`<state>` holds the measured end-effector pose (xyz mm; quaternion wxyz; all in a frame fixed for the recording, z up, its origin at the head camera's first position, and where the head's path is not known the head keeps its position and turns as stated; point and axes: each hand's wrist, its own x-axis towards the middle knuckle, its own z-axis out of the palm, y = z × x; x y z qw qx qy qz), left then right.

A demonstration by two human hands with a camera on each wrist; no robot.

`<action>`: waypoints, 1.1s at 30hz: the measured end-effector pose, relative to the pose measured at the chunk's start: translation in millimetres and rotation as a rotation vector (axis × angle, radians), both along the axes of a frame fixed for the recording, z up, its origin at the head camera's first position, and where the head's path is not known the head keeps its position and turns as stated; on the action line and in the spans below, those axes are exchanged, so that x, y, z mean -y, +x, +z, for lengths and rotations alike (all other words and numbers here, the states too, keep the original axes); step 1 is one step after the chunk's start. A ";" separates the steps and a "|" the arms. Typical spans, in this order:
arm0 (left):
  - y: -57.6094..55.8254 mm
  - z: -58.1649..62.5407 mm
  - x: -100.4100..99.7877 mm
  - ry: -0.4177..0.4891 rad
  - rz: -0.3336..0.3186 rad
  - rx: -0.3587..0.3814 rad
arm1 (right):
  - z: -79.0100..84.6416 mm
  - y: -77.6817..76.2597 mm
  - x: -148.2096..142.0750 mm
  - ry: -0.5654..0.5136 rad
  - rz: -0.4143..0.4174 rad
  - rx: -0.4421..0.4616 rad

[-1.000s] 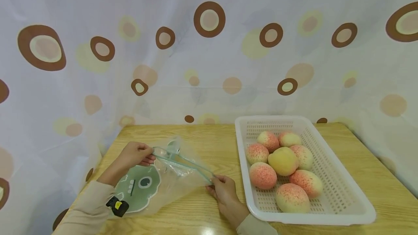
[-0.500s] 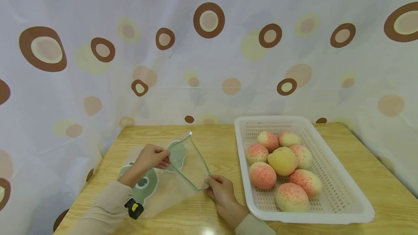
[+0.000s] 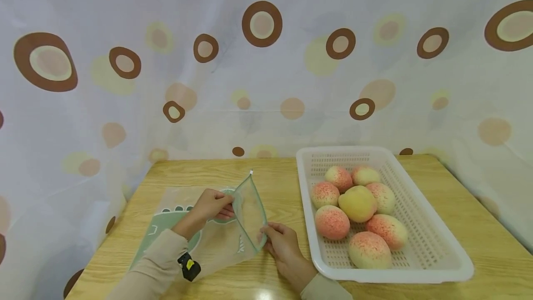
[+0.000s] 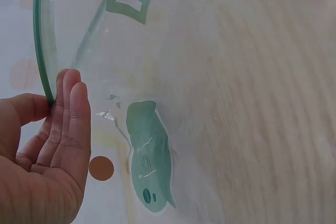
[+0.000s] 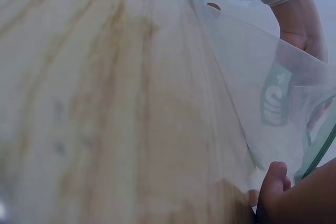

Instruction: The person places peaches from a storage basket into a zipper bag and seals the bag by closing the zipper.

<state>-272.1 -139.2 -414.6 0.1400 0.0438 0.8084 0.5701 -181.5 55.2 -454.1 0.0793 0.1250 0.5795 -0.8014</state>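
A clear zip bag [image 3: 220, 249] with green cartoon prints lies over the left part of the table, its green-edged mouth raised and spread apart toward the right. My left hand [image 3: 212, 209] pinches the mouth's left edge between thumb and fingers; the left wrist view shows the thumb against the green zip strip [image 4: 41, 51]. My right hand [image 3: 285, 246] pinches the near corner of the mouth, beside the basket. A small white zip end [image 3: 251, 171] stands up at the far corner. Through the film, a green printed figure [image 4: 149, 156] shows in the left wrist view.
A white plastic basket [image 3: 433, 207] stands on the right of the wooden table [image 3: 166, 170]. In it lie several pink-speckled peaches [image 3: 370, 250] and one yellow fruit [image 3: 358, 203]. A patterned curtain [image 3: 300, 73] hangs behind and beside the table.
My left hand has moved right along the bag, and the mouth has gone from a narrow slit to a wide gap facing right. My right hand has stayed nearly in place.
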 end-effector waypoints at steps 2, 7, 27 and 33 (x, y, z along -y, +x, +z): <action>-0.2 -0.2 -1.0 -0.004 0.003 0.004 | 0.1 0.8 -1.0 0.010 0.008 -0.001; -1.2 0.3 -2.1 0.001 -0.009 0.008 | 1.2 3.2 -3.0 0.047 0.049 -0.024; 0.6 1.7 -0.6 0.004 -0.024 0.013 | 37.9 40.0 3.9 0.190 0.192 -0.168; 0.2 -0.3 -0.1 0.008 -0.014 0.019 | 63.7 52.7 2.6 0.189 0.273 -0.240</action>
